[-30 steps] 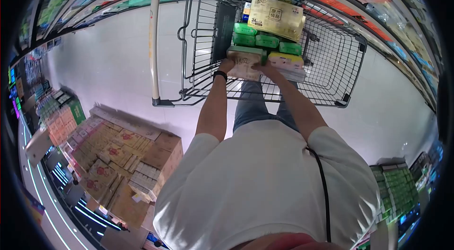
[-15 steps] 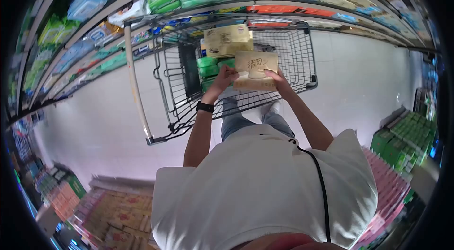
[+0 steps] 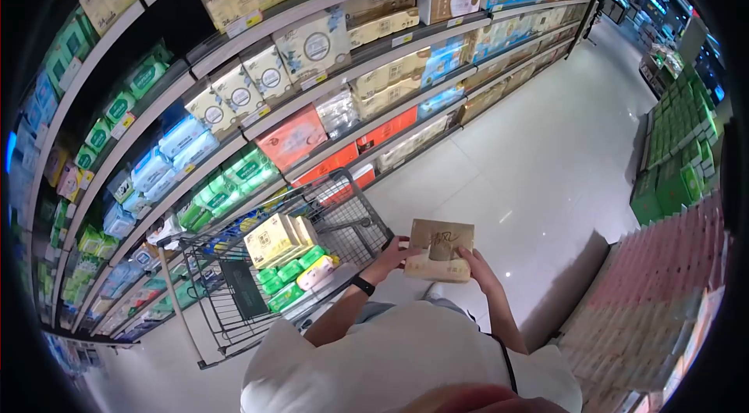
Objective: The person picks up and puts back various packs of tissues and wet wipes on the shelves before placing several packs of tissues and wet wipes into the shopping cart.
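Between my two hands is a tan tissue pack (image 3: 439, 250) with dark brush-style lettering, held out in front of my body. My left hand (image 3: 392, 255), with a black band on its wrist, grips the left side. My right hand (image 3: 474, 263) closes on the right side, its thumb on the front face. To the left of the pack stands a wire shopping cart (image 3: 178, 300). Inside it lie cream tissue packs (image 3: 269, 241), green packs (image 3: 279, 279) and a pink-and-yellow pack (image 3: 317, 273).
Shelves (image 3: 328, 30) of tissue and wipe packs run along the far side, beyond the cart. Stacked pink cartons (image 3: 647, 296) and green cartons (image 3: 675, 155) stand on the right. A pale glossy floor (image 3: 515, 179) stretches between them.
My view and body have turned right along the aisle. The tissue pack, earlier over the cart, is now beside it to the right, still in both hands.
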Tool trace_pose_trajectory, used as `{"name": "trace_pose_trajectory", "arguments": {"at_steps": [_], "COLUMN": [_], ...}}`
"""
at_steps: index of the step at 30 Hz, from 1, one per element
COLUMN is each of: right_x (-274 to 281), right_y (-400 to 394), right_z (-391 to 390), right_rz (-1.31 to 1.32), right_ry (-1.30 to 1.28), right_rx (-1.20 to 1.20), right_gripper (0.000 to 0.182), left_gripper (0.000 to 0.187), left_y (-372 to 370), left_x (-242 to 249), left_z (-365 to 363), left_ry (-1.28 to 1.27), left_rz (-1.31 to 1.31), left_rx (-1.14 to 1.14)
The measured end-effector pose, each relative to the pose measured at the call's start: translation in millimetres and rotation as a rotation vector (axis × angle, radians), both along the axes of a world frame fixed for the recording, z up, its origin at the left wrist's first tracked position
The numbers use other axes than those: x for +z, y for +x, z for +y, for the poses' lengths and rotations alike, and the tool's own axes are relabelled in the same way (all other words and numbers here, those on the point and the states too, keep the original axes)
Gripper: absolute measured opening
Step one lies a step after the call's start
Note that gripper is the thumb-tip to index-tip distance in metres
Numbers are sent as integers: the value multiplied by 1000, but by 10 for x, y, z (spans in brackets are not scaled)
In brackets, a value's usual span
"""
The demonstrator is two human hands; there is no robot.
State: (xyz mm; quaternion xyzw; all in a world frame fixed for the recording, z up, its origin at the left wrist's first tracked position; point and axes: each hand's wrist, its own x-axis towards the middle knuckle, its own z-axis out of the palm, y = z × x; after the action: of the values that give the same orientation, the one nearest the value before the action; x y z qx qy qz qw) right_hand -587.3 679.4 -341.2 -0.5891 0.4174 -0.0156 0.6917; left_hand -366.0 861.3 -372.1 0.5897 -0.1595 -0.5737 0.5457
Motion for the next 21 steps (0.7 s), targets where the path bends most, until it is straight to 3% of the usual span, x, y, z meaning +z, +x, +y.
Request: {"name": "trace_pose_trajectory", "arguments": {"at_steps": [2, 6, 9, 14, 16, 18, 20, 21], "right_x": [-220, 130, 119, 269, 399, 582, 589, 698], "right_y": [-357, -587, -441, 131, 461, 857, 1347, 1629], "right_z": [-357, -676, -1023, -1537, -1849, -2162, -2573, -2781], "right_rz": [19, 28, -31, -244, -312, -421, -482, -489], "right_ry": [146, 53, 87, 101, 139, 8, -120, -209], "right_rx": [20, -143, -70, -25, -23, 67, 108, 155], "right_gripper": [74, 67, 69, 58, 59, 65, 73, 74], "left_gripper": [82, 79, 79, 88, 89, 90, 88, 86], "left_y": [-219, -381, -295, 324, 664, 1038, 1441, 1691], "left_x": [215, 507, 822, 1064, 1261, 1305, 1421, 1502], "left_z": [-337, -974, -1265, -1590, -1785, -2021, -2305, -2483], "left_ry": [25, 36, -30, -300, -262, -390, -380, -406], "left_rz": [-25, -127, -298, -609, -607, -877, -902, -1072], "left_rx": [-21, -135, -127, -90, -107, -126, -107, -117]}}
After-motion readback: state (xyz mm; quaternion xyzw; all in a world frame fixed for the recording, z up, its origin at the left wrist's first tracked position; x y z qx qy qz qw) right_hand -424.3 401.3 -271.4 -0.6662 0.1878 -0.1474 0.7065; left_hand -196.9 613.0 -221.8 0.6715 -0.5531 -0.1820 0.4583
